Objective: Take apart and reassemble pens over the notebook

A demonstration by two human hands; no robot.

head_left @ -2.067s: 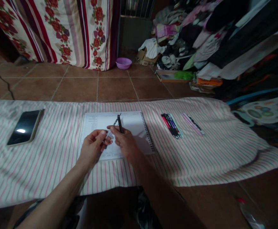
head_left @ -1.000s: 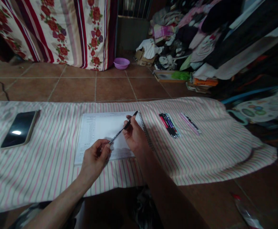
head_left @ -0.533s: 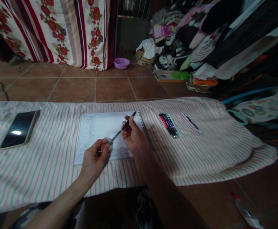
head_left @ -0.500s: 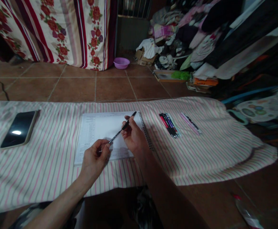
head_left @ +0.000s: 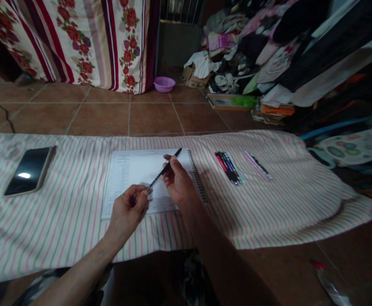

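Observation:
A slim black pen (head_left: 159, 175) slants above an open spiral notebook (head_left: 144, 170). Its lower end is pinched between the thumb and fingers of my left hand (head_left: 131, 207). My right hand (head_left: 178, 183) grips the upper, thicker dark part, and the far tip sticks out past the fingers. The notebook lies flat, with its wire binding on the right and a printed grid along the left of the page. Whether the pen is in one piece or parted between my hands, I cannot tell.
A phone (head_left: 29, 170) lies on the striped cloth (head_left: 77, 204) at left. Several pens (head_left: 228, 168) sit right of the notebook, with a pink pen (head_left: 252, 165) and a black one beside them. Beyond are a purple basin (head_left: 164, 85) and piled clothes (head_left: 237, 46). A bottle (head_left: 330, 284) lies lower right.
The view has shifted slightly, so things appear a little further right. Both hands keep hold of the pen in nearly the same pose.

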